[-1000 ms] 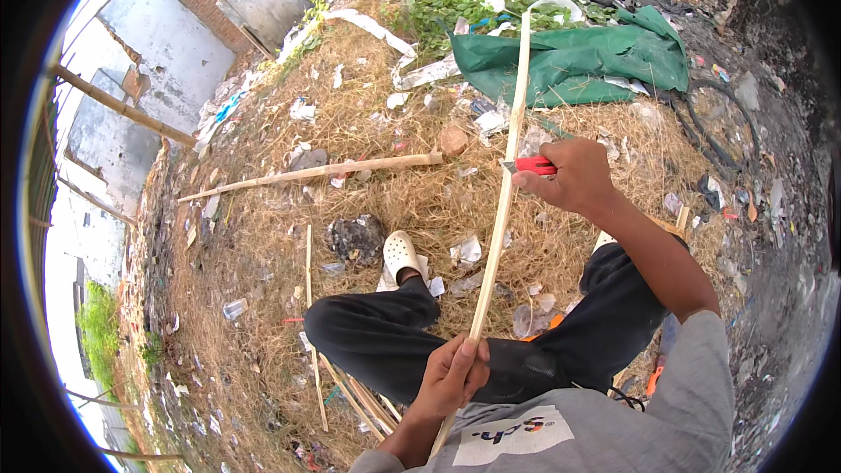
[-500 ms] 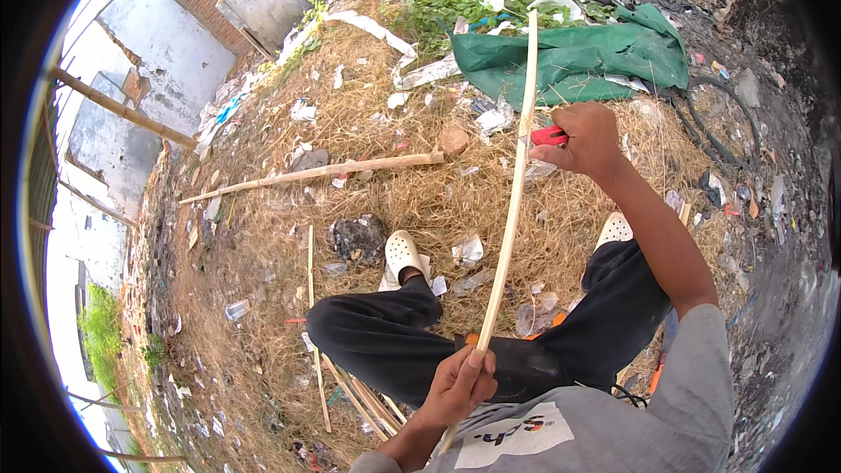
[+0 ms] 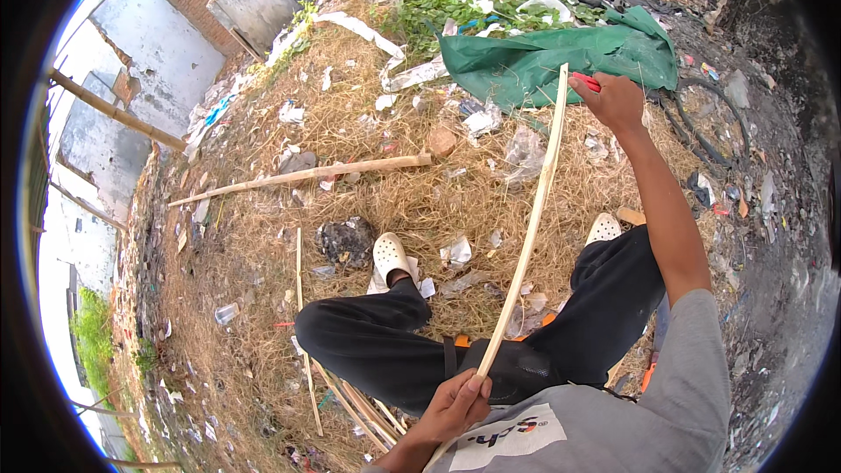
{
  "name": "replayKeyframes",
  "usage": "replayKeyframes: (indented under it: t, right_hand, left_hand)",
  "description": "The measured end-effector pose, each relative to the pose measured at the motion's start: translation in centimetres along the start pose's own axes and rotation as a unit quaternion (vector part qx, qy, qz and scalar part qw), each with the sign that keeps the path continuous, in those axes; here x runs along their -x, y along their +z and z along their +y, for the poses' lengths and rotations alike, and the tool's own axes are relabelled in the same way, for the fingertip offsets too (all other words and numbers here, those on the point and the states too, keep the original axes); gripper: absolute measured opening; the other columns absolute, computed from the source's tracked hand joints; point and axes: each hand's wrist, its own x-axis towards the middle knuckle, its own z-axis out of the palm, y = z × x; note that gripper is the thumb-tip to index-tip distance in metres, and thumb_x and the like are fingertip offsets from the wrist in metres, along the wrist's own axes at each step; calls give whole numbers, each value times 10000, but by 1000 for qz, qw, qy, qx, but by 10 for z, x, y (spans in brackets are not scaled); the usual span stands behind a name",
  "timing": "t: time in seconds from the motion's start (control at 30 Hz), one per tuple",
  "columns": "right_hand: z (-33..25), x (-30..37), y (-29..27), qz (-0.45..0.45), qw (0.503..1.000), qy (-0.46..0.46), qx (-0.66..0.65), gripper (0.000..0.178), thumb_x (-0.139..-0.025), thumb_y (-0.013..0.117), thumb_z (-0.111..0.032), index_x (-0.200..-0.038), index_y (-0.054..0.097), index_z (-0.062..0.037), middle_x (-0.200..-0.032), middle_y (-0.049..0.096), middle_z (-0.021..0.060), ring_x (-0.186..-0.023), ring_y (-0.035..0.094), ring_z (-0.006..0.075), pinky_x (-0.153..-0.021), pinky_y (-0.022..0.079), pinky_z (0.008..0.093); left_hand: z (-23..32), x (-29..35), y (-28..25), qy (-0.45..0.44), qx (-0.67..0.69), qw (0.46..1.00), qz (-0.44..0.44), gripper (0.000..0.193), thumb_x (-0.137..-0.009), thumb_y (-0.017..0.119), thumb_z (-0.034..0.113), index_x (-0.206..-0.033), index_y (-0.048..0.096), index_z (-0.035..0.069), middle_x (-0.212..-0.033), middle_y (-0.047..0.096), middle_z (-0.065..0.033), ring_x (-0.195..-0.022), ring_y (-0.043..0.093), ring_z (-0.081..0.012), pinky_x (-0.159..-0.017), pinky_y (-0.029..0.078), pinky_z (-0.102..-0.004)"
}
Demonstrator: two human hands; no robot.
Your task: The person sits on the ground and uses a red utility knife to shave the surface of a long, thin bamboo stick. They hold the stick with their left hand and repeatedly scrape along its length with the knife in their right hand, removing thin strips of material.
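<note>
A long pale bamboo strip (image 3: 532,228) slants from my lap out toward a green tarp. My left hand (image 3: 460,405) is closed around its near part, close to my shirt, with the tail end running back past my wrist. Near the strip's far tip, my right hand (image 3: 616,103) grips a red-handled knife (image 3: 584,81). The handle sits right beside the strip; its blade is too small to make out now. More split strips (image 3: 357,401) lie by my left thigh, partly hidden under my leg.
A thicker bamboo pole (image 3: 302,176) lies on the dry grass ahead, near a dark lump (image 3: 345,242). The green tarp (image 3: 517,61) is crumpled at the far side, with black hose (image 3: 701,136) to its right. Litter is scattered around; a thin stick (image 3: 307,342) lies left.
My right hand and the knife have moved farther out along the strip to its far tip. The strip's far end has dropped lower in view and to the right. My left hand keeps its hold.
</note>
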Motion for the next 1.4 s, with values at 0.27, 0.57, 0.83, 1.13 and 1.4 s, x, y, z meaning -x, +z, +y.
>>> replayKeyframes:
  t: [0.27,0.57,0.83,1.13,1.4]
  right_hand:
    - [109,23,37,-205,947,246,-4,1004,-827,251,-873,-850,722,13,-845,691,244,-855,685,348,-709,494,466]
    - [-8,36,-21,-229,963,35,-134,793,-812,470,-816,-541,545,-75,-501,503,105,-519,557,271,-526,431,418]
    - [-119,101,-75,-187,916,-283,-213,665,-745,660,-710,-561,598,-74,-481,514,111,-439,540,307,-450,419,403]
    - [-117,93,-51,-103,939,-239,-226,713,-724,613,-788,-536,621,-100,-429,491,75,-396,532,278,-410,404,384]
    - [-108,84,-38,-77,949,-234,-196,707,-752,601,-765,-538,574,-92,-453,468,100,-427,518,297,-437,393,402]
  left_hand:
    - [-15,39,-35,-1,-128,973,193,316,-1075,381,295,-960,507,29,-541,380,47,-439,314,-17,-451,264,-190]
    - [27,-29,-11,84,-261,946,175,305,-1067,409,275,-1011,550,10,-574,429,59,-480,382,-5,-444,285,-185]
    - [39,-51,-5,124,-263,945,150,298,-1065,412,279,-1018,548,18,-543,425,62,-449,363,-4,-425,271,-184]
    - [38,-49,1,130,-234,957,115,303,-1066,410,297,-1004,533,28,-575,407,72,-480,356,-4,-443,268,-190]
    - [32,-45,-5,143,-202,964,99,284,-1069,400,281,-983,515,36,-576,399,69,-476,347,-5,-440,257,-188]
